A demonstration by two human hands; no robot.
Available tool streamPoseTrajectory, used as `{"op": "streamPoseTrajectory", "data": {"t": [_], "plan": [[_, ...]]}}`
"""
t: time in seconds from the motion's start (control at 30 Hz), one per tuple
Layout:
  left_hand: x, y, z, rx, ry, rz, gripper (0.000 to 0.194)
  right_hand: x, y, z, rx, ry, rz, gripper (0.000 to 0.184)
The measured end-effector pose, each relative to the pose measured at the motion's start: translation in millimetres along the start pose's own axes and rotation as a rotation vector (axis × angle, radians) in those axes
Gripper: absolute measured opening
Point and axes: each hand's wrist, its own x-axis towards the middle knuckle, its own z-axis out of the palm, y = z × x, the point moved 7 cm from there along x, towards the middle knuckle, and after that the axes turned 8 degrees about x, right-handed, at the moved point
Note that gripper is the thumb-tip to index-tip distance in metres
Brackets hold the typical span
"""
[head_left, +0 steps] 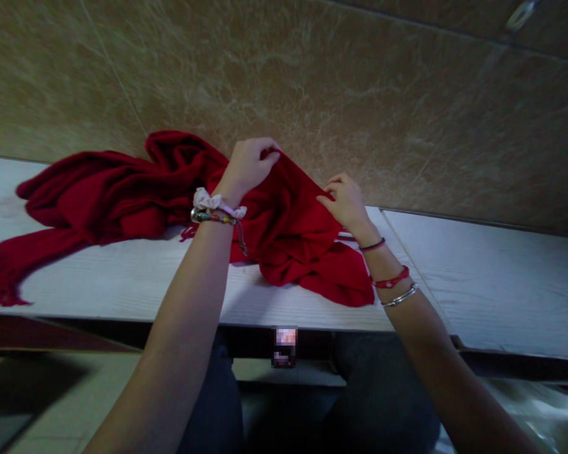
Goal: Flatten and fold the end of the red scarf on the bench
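Left hand: the left hand (253, 167) is pinching the scarf's upper edge near the middle of the frame, thumb and fingers closing together on the cloth.
Right hand: the right hand (346, 202) is gripping the same edge just right of center, a light thumb-and-finger pinch from what I'm seeing, other fingers fanning out a bit.
Edge between hands: it's running pretty straight, so imo the pull is looking about right. For doing this well, both hands should be pulling evenly and gently, since yanking is probably just making new creases.
Red scarf: the red scarf (108, 195) is sprawling from the left side of the frame to right of center, bunching up in thick folds at upper left and lumping below the hands.
Fringe: the fringe (2, 287) is lying at the far left. I'd be watching for strands tucking under.
Worktop: the white worktop (478, 271) is carrying all of it. The lower right fold is sitting near the front edge, so I'd be easing that inward.
Wall: a brown marbled wall (360, 113) is filling the top.
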Motion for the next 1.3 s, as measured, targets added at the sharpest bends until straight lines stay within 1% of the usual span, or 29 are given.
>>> {"op": "streamPoseTrajectory", "data": {"t": [0.1, 0.17, 0.23, 0.3, 0.37, 0.4, 0.47, 0.5, 0.53, 0.57, 0.6, 0.63, 0.7, 0.73, 0.77, 0.8, 0.83, 0.87, 0.93, 1.03, 1.13, 1.3], "plan": [[-4, -19, -21.4, -0.003, 0.100, -0.136, 0.031, 0, 2, 1, -0.003, 0.000, 0.001, 0.010], [-7, -36, -35.6, 0.000, 0.168, -0.251, 0.035, 0, 3, 2, -0.001, -0.007, 0.008, 0.011], [-11, -54, -47.1, 0.011, 0.212, -0.368, 0.042, 1, 4, 2, 0.009, -0.005, 0.013, 0.010], [-15, -71, -55.1, 0.027, 0.227, -0.462, 0.050, 1, 4, 0, 0.020, 0.007, 0.013, 0.009], [-21, -82, -60.8, 0.065, 0.235, -0.539, 0.055, 1, 4, -1, 0.030, 0.018, 0.008, 0.006], [-24, -85, -62.5, 0.089, 0.234, -0.576, 0.056, 1, 3, -2, 0.033, 0.022, 0.004, 0.005], [-29, -85, -61.2, 0.139, 0.193, -0.610, 0.057, 0, 0, -3, 0.034, 0.020, -0.008, 0.005], [-30, -81, -58.5, 0.169, 0.159, -0.607, 0.060, 0, -2, -4, 0.034, 0.015, -0.014, 0.006], [-29, -74, -53.1, 0.197, 0.101, -0.575, 0.065, 0, -4, -4, 0.033, 0.008, -0.019, 0.008], [-27, -65, -46.1, 0.225, 0.039, -0.515, 0.072, 0, -7, -5, 0.031, -0.001, -0.023, 0.009], [-24, -52, -36.3, 0.243, -0.040, -0.416, 0.077, -1, -9, -5, 0.029, -0.010, -0.027, 0.011], [-20, -36, -22.5, 0.234, -0.150, -0.272, 0.080, -1, -11, -6, 0.027, -0.017, -0.030, 0.013], [-17, 2, 4.9, 0.157, -0.342, 0.066, 0.075, -1, -14, -6, 0.021, -0.029, -0.039, 0.015], [-19, 18, 17.7, 0.118, -0.440, 0.186, 0.075, -2, -15, -6, 0.017, -0.034, -0.043, 0.016], [-19, 29, 26.8, 0.098, -0.492, 0.250, 0.070, -2, -15, -6, 0.013, -0.038, -0.047, 0.016], [-19, 37, 33.8, 0.098, -0.524, 0.277, 0.063, -2, -14, -6, 0.008, -0.039, -0.048, 0.016], [-17, 42, 38.3, 0.110, -0.529, 0.277, 0.053, -2, -13, -6, 0.002, -0.039, -0.047, 0.015], [-15, 44, 40.0, 0.130, -0.507, 0.263, 0.044, -2, -10, -6, -0.004, -0.036, -0.043, 0.014], [-10, 44, 37.1, 0.164, -0.431, 0.226, 0.034, -2, -4, -7, -0.016, -0.026, -0.028, 0.011], [-6, 37, 23.8, 0.161, -0.315, 0.190, 0.031, -1, 4, -5, -0.030, -0.020, -0.003, 0.010], [-5, 27, 7.7, 0.147, -0.229, 0.137, 0.032, -1, 9, 0, -0.029, -0.039, 0.016, 0.013], [-7, 8, -19.5, 0.139, -0.080, -0.026, 0.032, -1, 11, 7, -0.006, -0.074, 0.021, 0.015]]}}
